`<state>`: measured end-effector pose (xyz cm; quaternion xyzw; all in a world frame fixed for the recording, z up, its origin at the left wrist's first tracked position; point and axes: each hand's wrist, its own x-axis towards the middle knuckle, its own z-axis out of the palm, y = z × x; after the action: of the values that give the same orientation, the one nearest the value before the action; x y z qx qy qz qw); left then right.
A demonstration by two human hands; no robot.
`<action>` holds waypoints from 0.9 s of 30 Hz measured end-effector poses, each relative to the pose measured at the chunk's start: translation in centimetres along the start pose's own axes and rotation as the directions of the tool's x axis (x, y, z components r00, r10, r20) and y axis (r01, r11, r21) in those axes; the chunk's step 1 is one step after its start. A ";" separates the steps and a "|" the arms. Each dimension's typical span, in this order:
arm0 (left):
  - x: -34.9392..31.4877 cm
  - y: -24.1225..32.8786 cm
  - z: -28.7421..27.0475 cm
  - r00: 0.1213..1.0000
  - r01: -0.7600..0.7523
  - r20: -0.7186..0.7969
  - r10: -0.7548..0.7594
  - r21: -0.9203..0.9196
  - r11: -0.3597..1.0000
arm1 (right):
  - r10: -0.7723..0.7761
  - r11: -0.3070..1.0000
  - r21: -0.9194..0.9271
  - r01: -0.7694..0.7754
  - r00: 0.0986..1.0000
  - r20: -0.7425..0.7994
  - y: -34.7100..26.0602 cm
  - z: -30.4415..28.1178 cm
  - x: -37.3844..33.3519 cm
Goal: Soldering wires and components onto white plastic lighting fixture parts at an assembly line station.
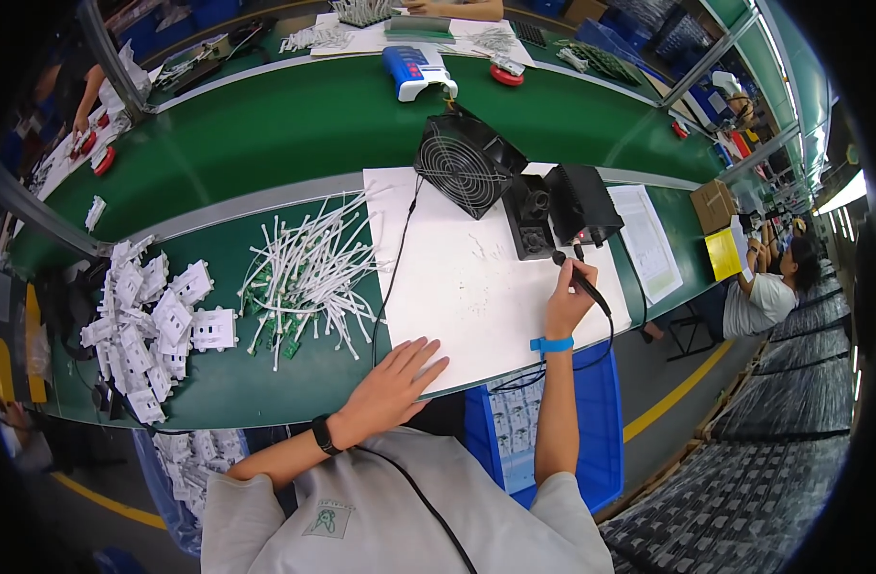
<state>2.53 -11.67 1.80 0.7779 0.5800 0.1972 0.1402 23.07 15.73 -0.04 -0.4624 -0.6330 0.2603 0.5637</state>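
Observation:
My right hand (566,308) grips a black soldering iron (592,289) like a pen, its front end close to a black iron stand (534,241). A black soldering station box (583,199) stands just behind, with the iron's cord looping down beside my wrist. My left hand (392,383) lies flat with its fingers stretched out, on the near edge of a white sheet (438,306). Left of the sheet is a tangled heap of white cables (314,263) with small green circuit boards among them. A heap of white plastic housings (156,316) sits farther left.
A black fan with a wire grille (465,165) stands at the sheet's far side. Printed papers (648,244) lie to the right. Below the table edge is a blue bin (605,421) holding white parts. A blue-and-white device (417,75) stands beyond; co-workers sit at far left, top and right.

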 end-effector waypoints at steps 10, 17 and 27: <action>-0.1 0.0 0.2 1.000 0.005 -0.020 -0.006 -0.026 1.000 | 0.126 0.930 0.356 -0.095 0.990 -0.065 0.3 0.0 0.6; -0.1 -0.1 0.2 1.000 0.005 -0.017 -0.006 -0.018 1.000 | 0.190 0.912 0.378 -0.159 0.981 -0.048 0.7 0.1 0.9; 0.0 -0.1 0.0 1.000 0.002 -0.021 -0.002 -0.036 0.999 | -0.172 0.980 -0.081 0.181 0.978 0.115 -0.1 -3.9 -0.4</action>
<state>2.39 -11.60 1.78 0.7725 0.5786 0.2157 0.1481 26.77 14.61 0.76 -0.4148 -0.7122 0.2046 0.5280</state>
